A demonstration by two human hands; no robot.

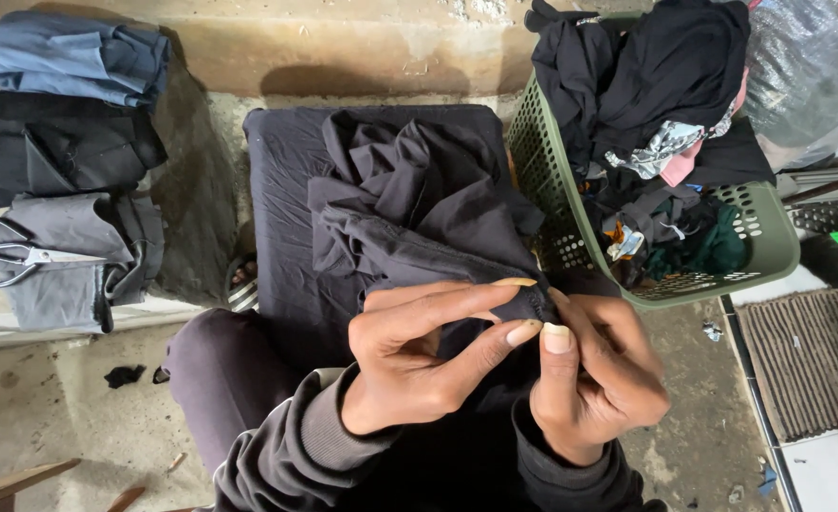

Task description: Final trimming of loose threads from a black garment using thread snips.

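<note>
Both hands, left (409, 356) and right (594, 374), pinch the dark garment's (419, 204) hem at lower centre, holding the edge taut and close for inspection; the rest drapes over a cushion (281, 190).

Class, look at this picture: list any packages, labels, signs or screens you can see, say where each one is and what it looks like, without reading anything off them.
No labels, signs or screens show.
Clear plastic bag: top right corner, behind the basket, crinkled and shiny, contents unclear.
Green plastic basket: right of the dark cushion, perforated walls, heaped with black and patterned clothes.
</note>
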